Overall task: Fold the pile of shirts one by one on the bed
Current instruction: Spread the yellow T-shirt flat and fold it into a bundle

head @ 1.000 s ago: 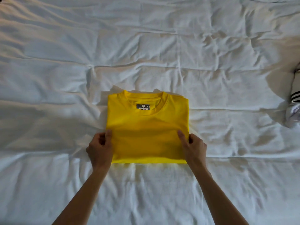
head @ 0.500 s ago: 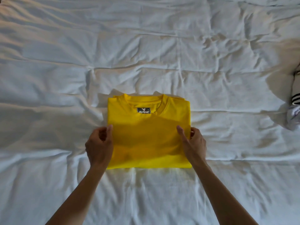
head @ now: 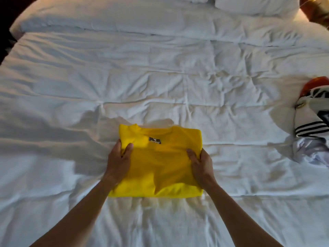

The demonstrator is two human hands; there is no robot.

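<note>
A yellow shirt [head: 160,163], folded into a neat rectangle with its collar and dark neck label facing up, sits at the near middle of the white bed [head: 160,77]. My left hand [head: 118,163] grips its left edge, thumb on top and fingers curled underneath. My right hand [head: 201,166] grips the right edge the same way. The shirt's near part bulges and creases between the two hands.
A pile of unfolded shirts [head: 313,122], white with black stripes and one orange, lies at the bed's right edge. Pillows [head: 256,4] line the far end. The bed's left edge drops into a dark floor.
Both hands have slid further up the shirt's sides and closed around its edges. The shirt now bunches slightly between them, and the camera has tilted up, showing more of the bed.
</note>
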